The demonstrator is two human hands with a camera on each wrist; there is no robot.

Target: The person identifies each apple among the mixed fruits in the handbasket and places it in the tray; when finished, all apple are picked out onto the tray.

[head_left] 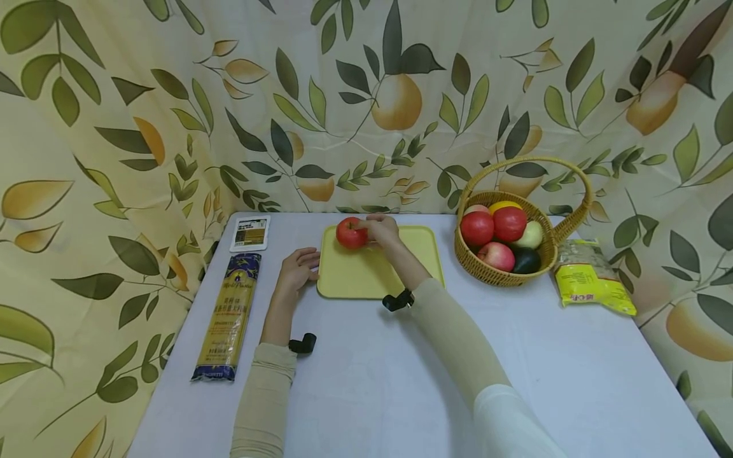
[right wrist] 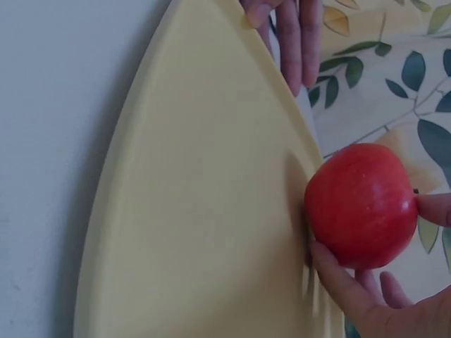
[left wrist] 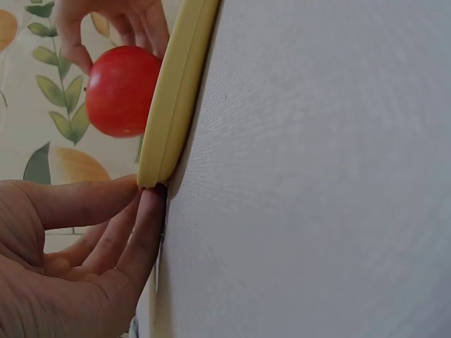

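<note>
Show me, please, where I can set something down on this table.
Bare: the table between the sleeves, and right of them, before basket and yellow bag; also the tray, near side. Crowded: right rear, around that basket; left edge, around the gold packet.

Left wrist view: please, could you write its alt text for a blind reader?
The right hand holds a round red fruit by a yellow tray, while the left hand, in the foreground, pinches the tray's edge. Pale tabletop fills the right.
</note>
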